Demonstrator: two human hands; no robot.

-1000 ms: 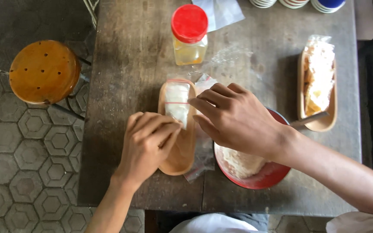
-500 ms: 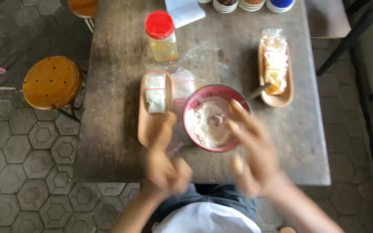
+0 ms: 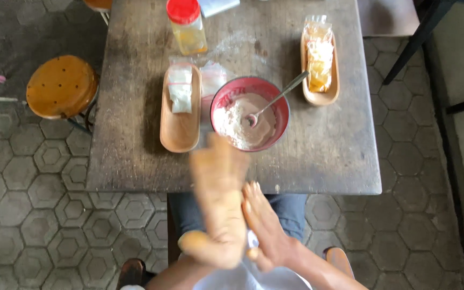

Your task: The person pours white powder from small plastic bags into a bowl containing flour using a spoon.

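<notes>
My left hand [image 3: 218, 201] is blurred in motion in front of the table's near edge, flat against my right hand [image 3: 267, 228], which has its fingers stretched out. Neither hand holds anything. Both are over my lap, just below a red bowl [image 3: 219, 102] of white flour with a metal spoon [image 3: 277, 98] standing in it. Left of the bowl lies an oval wooden tray [image 3: 178, 137] with a small white packet [image 3: 180, 90] at its far end. A crumpled clear plastic bag [image 3: 213, 77] lies between tray and bowl.
A jar [image 3: 188, 29] with a red lid and yellow liquid stands at the back of the wooden table [image 3: 328, 150]. A second wooden tray [image 3: 320, 98] with yellow packets sits at the right. A round orange stool [image 3: 62, 86] stands left of the table on the tiled floor.
Both hands have pulled back from the left tray and bowl toward my body and now meet palm to palm below the table edge. The view has shifted back, showing the bowl uncovered.
</notes>
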